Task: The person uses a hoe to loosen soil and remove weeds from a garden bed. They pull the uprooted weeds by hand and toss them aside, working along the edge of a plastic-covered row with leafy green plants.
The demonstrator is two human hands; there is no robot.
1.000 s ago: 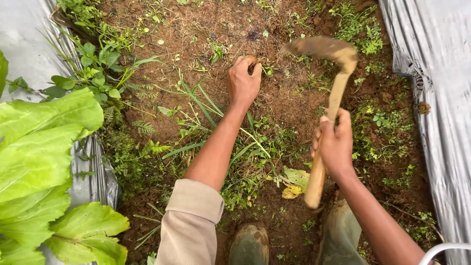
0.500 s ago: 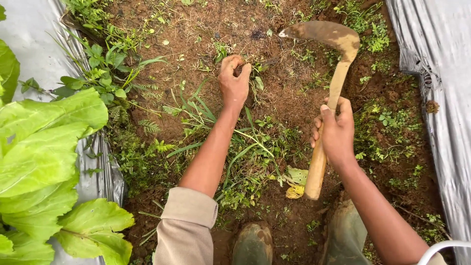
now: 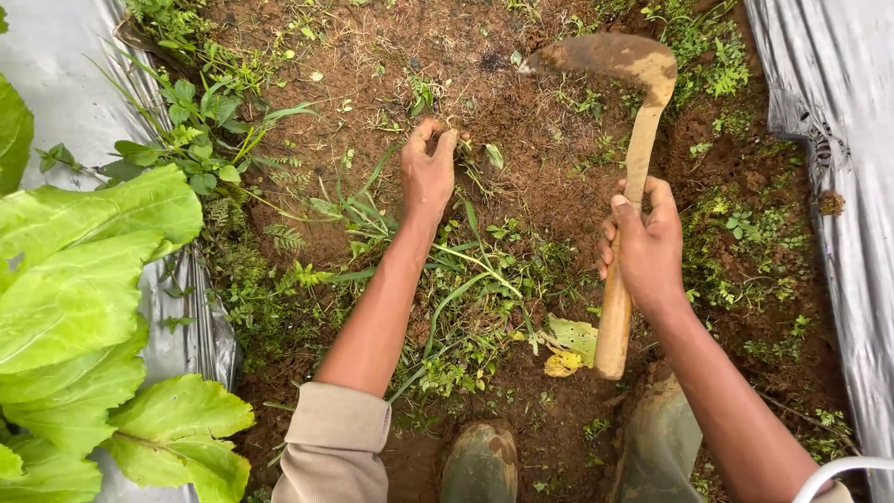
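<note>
My right hand (image 3: 644,244) grips the wooden handle of a small hoe (image 3: 634,160); its soil-caked curved blade hangs above the bare brown soil (image 3: 521,140) at the top. My left hand (image 3: 427,170) reaches forward and pinches a small weed (image 3: 475,154) with thin roots at the soil surface. Between my forearms lies a loose heap of pulled grass and weeds (image 3: 466,289).
Silver plastic mulch (image 3: 829,186) covers the raised beds on both sides. Large light-green leafy plants (image 3: 84,279) grow from the left bed. Ferns and weeds (image 3: 205,158) line the left furrow edge. My two muddy rubber boots (image 3: 480,466) stand at the bottom.
My left hand has drawn back toward me and leftward, pulling the small weed from the soil. The hoe stays raised, shifted slightly.
</note>
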